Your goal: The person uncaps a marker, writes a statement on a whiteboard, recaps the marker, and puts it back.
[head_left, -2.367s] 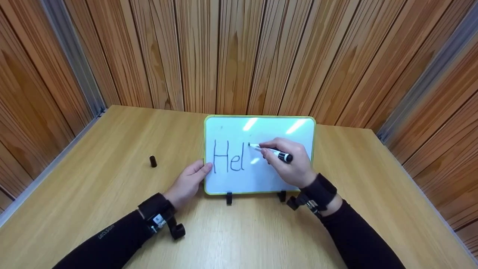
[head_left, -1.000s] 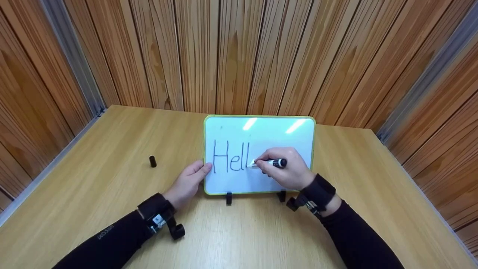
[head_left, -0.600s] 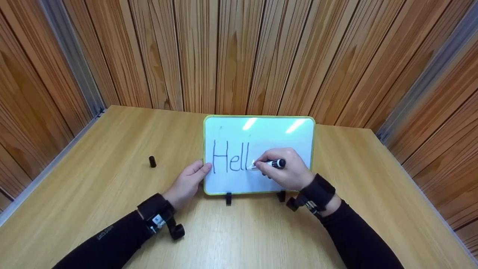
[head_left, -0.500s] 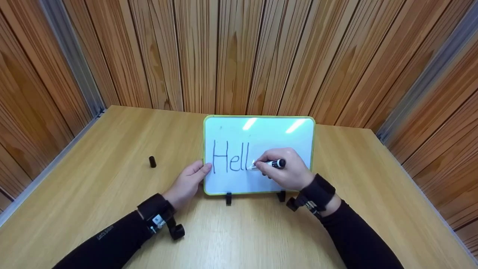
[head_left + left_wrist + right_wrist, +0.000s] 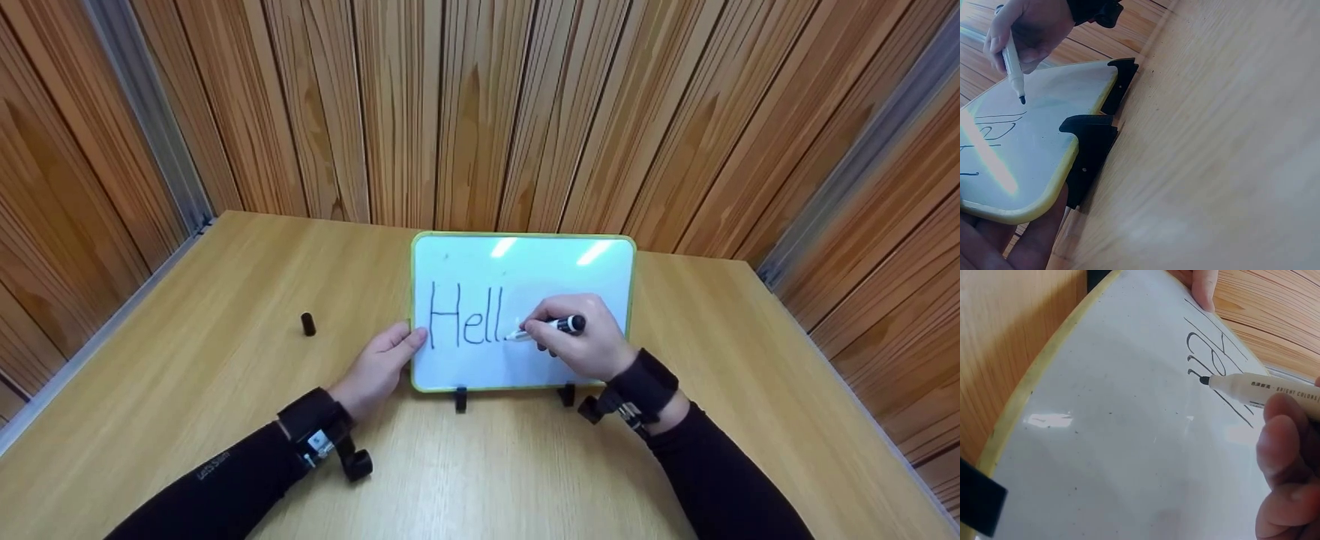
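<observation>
A small whiteboard (image 5: 525, 262) stands propped on the tabletop (image 5: 225, 375), leaning back on two black plastic feet (image 5: 460, 399) at its near edge, so its face tilts up toward the person. Because it only rests on those feet, the left hand (image 5: 379, 367) steadies it: the thumb lies against the yellow-green frame at the left edge and the fingers look relaxed and straight beside it, pressing rather than wrapping round. That keeps the board from sliding while it is written on.

The right hand (image 5: 581, 341) has its grip clamped on a marker (image 5: 547, 327), pinched between thumb and fingertips low on the barrel, the way one holds a pen for control. Its black tip sits just right of the letters "Hell"; whether it touches the surface or hangs just off it I cannot tell.

The board's face is glossy white and mirrors two ceiling lights; it carries a few faint specks. Its corners are rounded and the rim is soft-looking plastic. The marker is a white cylinder with printed lettering and a black end. Its cap (image 5: 308, 324), a short black cylinder, stands upright well apart to the left. The tabletop is pale, matt wood grain, and ribbed wooden panels (image 5: 480, 112) form the walls behind.
</observation>
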Demonstrator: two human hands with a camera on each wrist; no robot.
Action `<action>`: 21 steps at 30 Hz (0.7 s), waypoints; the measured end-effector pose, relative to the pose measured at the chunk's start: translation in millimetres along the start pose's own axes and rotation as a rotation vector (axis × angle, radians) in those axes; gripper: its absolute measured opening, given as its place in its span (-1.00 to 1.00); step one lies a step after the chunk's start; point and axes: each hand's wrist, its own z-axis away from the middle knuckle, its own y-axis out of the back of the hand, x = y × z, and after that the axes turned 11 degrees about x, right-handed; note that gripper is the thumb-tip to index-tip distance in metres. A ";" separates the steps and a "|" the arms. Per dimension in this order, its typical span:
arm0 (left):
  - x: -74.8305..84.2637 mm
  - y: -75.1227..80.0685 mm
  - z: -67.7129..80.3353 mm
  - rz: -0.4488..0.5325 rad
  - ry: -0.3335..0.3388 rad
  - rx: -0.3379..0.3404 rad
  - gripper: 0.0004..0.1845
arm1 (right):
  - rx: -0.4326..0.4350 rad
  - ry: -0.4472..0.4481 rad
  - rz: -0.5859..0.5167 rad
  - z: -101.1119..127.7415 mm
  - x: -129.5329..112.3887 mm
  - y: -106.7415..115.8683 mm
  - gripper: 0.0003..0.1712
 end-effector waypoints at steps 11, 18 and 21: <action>1.1 0.6 0.2 -0.024 -0.007 -0.012 -0.63 | 0.088 0.049 0.020 -0.7 4.0 2.2 -0.80; 1.1 0.3 2.0 0.014 0.004 -0.056 -0.52 | 0.125 0.057 0.044 -1.5 3.1 4.2 -0.80; 1.5 0.5 2.1 0.011 0.007 -0.050 -0.52 | 0.138 0.057 0.044 -2.1 3.5 4.7 -0.80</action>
